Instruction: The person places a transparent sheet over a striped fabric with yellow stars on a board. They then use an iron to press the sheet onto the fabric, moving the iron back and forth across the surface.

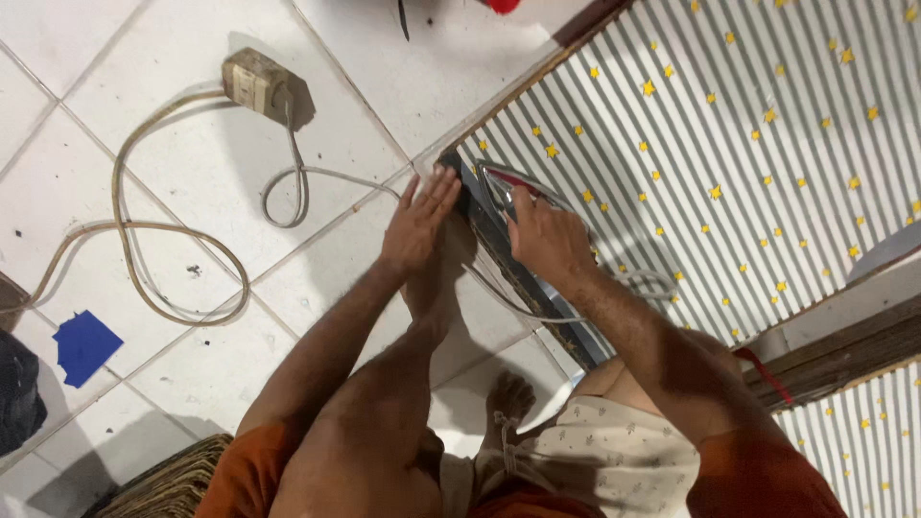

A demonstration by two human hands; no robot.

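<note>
We see the right hand (545, 238) wrapped around the handle of an electric iron (508, 187), its grip closed on it, with the iron's shiny pointed nose aimed toward the far corner of the striped cloth. The iron sits at the near edge of that cloth, on a dark strip of fabric (523, 273) that runs along the edge.

Just beside it, the left hand (419, 223) lies flat and open, fingers together and stretched out, palm pressing down at the end of the dark strip; this grip holds nothing. The 2 hands are close together but apart.

The striped cloth (748, 144), grey and white with small yellow stars, covers a low padded surface on the floor and fills the upper right of the view. A thin pale cord (288, 187) runs from the iron across the white floor tiles (125, 58) to a worn plug block (254, 84); a thicker beige cable (129, 249) loops from the same block.

A blue scrap (84, 345) lies on the tiles at left. Nearest the camera are the person's bare knee, a foot (508, 393) and an orange garment.
</note>
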